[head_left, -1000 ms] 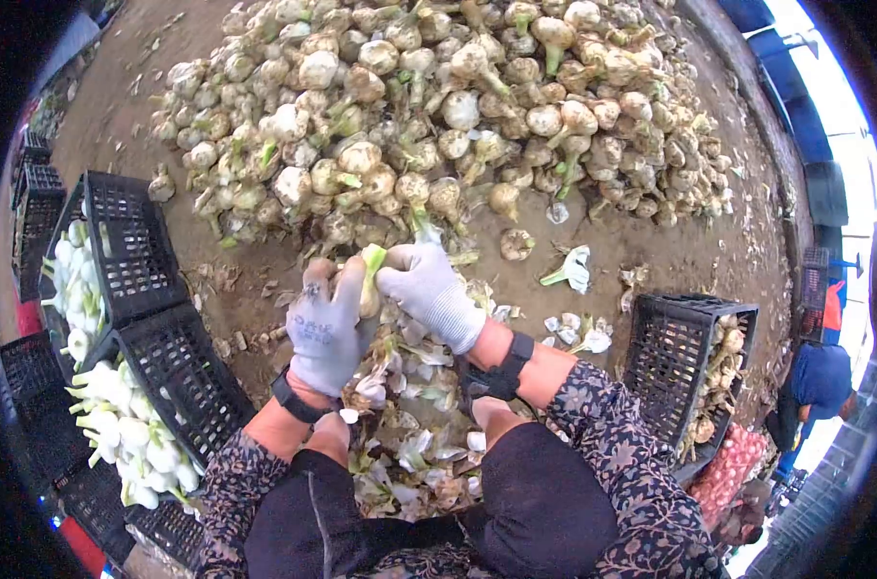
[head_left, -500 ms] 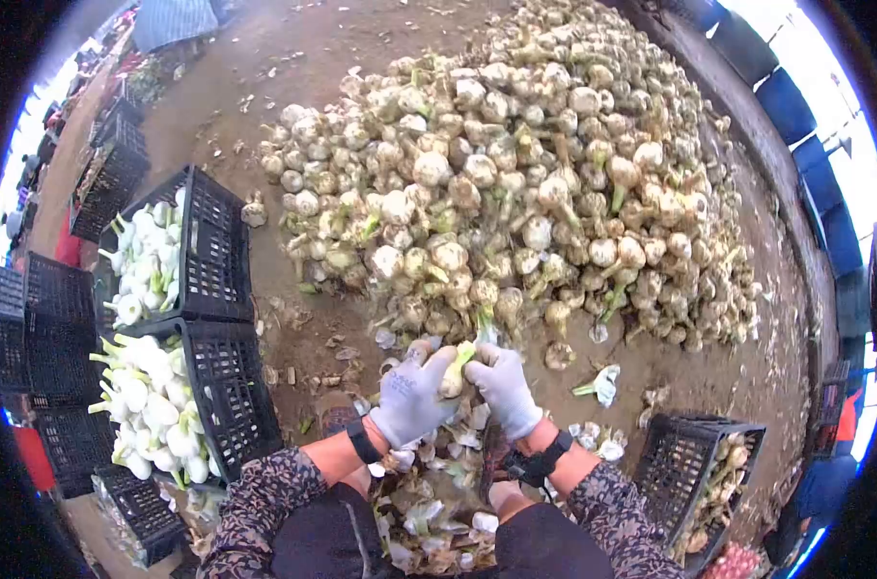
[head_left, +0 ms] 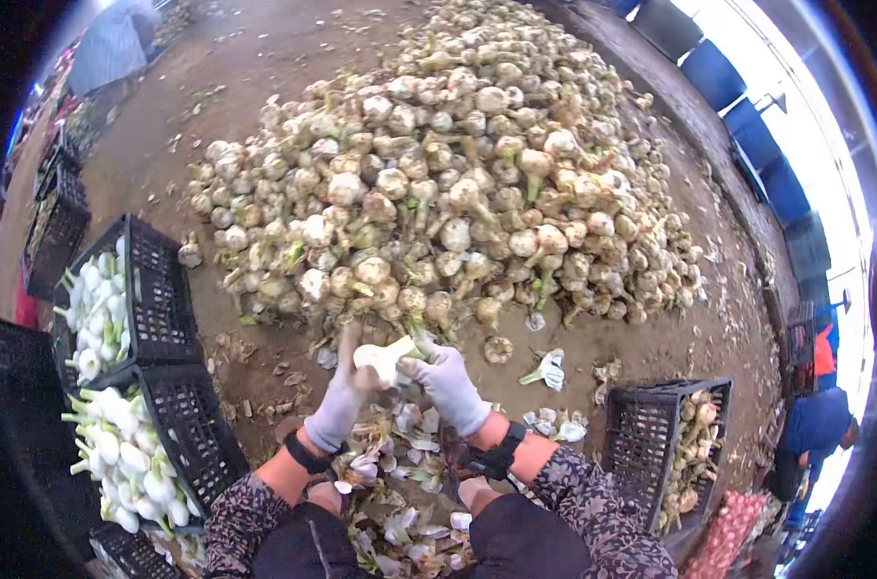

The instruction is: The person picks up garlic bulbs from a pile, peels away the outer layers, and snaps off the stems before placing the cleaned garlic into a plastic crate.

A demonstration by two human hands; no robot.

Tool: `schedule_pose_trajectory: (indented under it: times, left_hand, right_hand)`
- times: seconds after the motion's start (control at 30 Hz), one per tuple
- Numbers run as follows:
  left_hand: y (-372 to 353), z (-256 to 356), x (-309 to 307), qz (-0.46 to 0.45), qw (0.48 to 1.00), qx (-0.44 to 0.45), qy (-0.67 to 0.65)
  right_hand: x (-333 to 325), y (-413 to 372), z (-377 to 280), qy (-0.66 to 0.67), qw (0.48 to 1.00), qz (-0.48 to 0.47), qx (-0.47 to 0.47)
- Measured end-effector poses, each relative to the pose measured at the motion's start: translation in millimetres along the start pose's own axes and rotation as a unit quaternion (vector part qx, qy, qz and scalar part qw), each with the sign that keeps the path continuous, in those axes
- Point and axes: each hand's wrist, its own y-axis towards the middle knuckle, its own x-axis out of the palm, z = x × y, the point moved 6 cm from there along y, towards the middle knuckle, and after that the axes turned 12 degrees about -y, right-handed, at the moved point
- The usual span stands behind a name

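Note:
A garlic bulb [head_left: 380,360], its body white and its short stem yellow-green, is held in front of my knees. Gloved in pale grey, my right hand [head_left: 448,389] closes its fingers round the stem end. My left hand [head_left: 336,405], gloved alike, is at the bulb's left side, thumb toward it and fingertips smeared by motion. Beneath the hands, torn garlic skins [head_left: 400,526] lie between my feet. Right ahead rises a large heap of unpeeled garlic [head_left: 438,193]. A whitish piece of peeled skin with a green stem [head_left: 544,371] lies right of my hands.
Two black crates [head_left: 189,429] of clean white garlic stand tilted at the left. Another black crate [head_left: 641,434] at the right holds dirty garlic bulbs. Behind it are a red mesh sack [head_left: 728,536] and a person in blue [head_left: 813,425]. One loose bulb [head_left: 497,349] sits before the heap.
The view has shifted right. The bulb has turned from upright to lying sideways and shows more white. My left fingers have moved off their earlier curled grip to the bulb's side.

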Motion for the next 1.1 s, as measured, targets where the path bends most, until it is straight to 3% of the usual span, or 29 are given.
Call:
schedule_pose_trajectory:
  times: [0.1,0.13,0.17,0.2,0.27,0.33,0.37,0.4,0.47,0.5,0.53,0.6,0.67,0.73,0.8,0.87,0.9,0.97,1.03,1.07,1.1]
  left_hand:
    - [-17,43,37,-0.020,0.982,0.153,0.111]
    - [-20,50,41,-0.021,0.971,0.193,0.141]
    - [-10,36,26,0.065,0.997,0.022,-0.017]
    - [-5,24,28,0.070,0.946,-0.127,-0.289]
    - [-1,8,12,-0.027,0.917,-0.237,-0.320]
    - [1,-7,5,0.025,0.947,-0.177,-0.267]
    - [2,3,6,0.064,0.986,-0.058,-0.140]
    - [1,17,8,0.098,0.993,0.063,-0.007]
    - [1,10,5,0.069,0.997,-0.001,-0.015]
    - [-4,6,6,0.036,0.992,-0.049,-0.114]
    - [-10,17,16,0.010,0.972,-0.101,-0.212]
    - [-11,-6,9,0.006,0.926,-0.161,-0.343]
    - [-12,-4,7,-0.018,0.911,-0.198,-0.361]
    - [-13,6,11,-0.021,0.908,-0.224,-0.354]
    - [-12,10,14,-0.070,0.930,-0.193,-0.304]
    - [-13,-1,4,-0.047,0.934,-0.202,-0.290]
    - [-14,-5,-1,-0.036,0.932,-0.210,-0.293]
    - [-16,-11,-6,-0.023,0.938,-0.215,-0.272]
    - [-22,-9,-1,-0.045,0.933,-0.237,-0.267]
    - [-25,-7,1,-0.056,0.931,-0.246,-0.265]
    - [-29,-9,-1,-0.058,0.925,-0.256,-0.275]
  right_hand:
    - [3,-7,-15,-0.118,0.991,0.027,-0.065]
    - [6,-6,-16,-0.080,0.995,0.010,-0.058]
    - [8,-7,-16,-0.041,0.998,-0.007,-0.050]
    - [12,-10,-16,-0.002,0.999,-0.025,-0.039]
    - [10,-13,-24,-0.032,0.999,-0.031,-0.022]
    - [7,-10,-6,-0.083,0.996,-0.016,-0.011]
    - [9,-13,-5,-0.096,0.995,-0.018,-0.016]
    - [12,-15,-6,-0.111,0.993,-0.019,-0.022]
    - [15,-18,-10,-0.142,0.989,-0.022,-0.037]
    - [10,-13,-9,-0.150,0.983,-0.104,0.019]
    - [11,-13,0,0.021,0.992,-0.126,0.023]
    - [6,-20,-12,0.025,0.989,-0.145,-0.007]
    - [3,-24,-22,0.058,0.980,-0.176,0.070]
    - [-8,-12,-14,-0.027,0.990,-0.131,0.035]
    - [-20,-4,-14,-0.166,0.980,-0.096,-0.051]
    - [-25,-2,-8,-0.123,0.991,-0.061,-0.008]
    - [-30,3,-10,-0.165,0.985,-0.011,-0.050]
    - [-44,15,-12,-0.282,0.946,0.098,-0.123]
    - [-62,21,-19,-0.424,0.855,0.219,-0.203]
    - [-74,26,-12,-0.407,0.873,0.232,-0.135]
    - [-86,32,-5,-0.440,0.873,0.179,-0.112]
